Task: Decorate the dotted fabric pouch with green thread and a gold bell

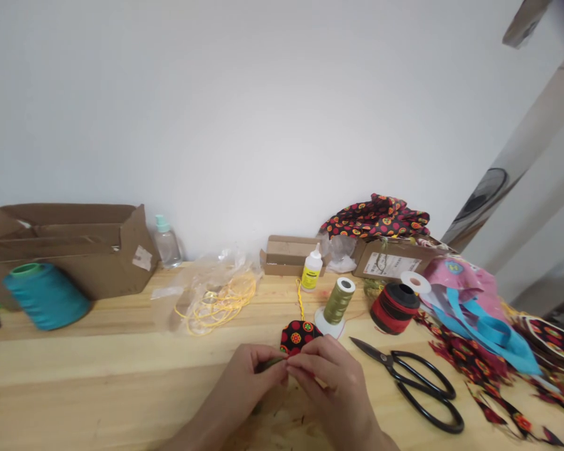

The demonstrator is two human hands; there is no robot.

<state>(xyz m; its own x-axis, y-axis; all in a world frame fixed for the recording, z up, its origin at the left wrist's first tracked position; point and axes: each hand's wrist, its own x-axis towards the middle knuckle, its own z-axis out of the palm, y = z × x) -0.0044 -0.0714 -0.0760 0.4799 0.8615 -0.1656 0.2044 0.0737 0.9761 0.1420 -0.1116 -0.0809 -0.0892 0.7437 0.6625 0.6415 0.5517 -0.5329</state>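
My left hand (pixel 258 379) is closed in a pinch on a thin olive-green bundle (pixel 270 363) that looks like thread. The fingertips of my right hand (pixel 333 376) meet it there, closed too, with a bit of red showing beside them; what they pinch is mostly hidden. Just beyond my fingers lies a small black fabric piece (pixel 295 336) with red and orange flower print, and a yellow braided cord (pixel 301 304) runs from its top. An olive thread spool (pixel 339 300) stands on a white base behind my right hand. Black-handled scissors (pixel 411 382) rest to the right.
Behind are a glue bottle (pixel 313 269), a small cardboard box (pixel 289 254) and a plastic bag with yellow cord (pixel 220 297). A teal thread cone (pixel 47 297) leans at left by a long box (pixel 75 241). Red-black spool (pixel 395 307) and fabric scraps (pixel 484 357) lie at right.
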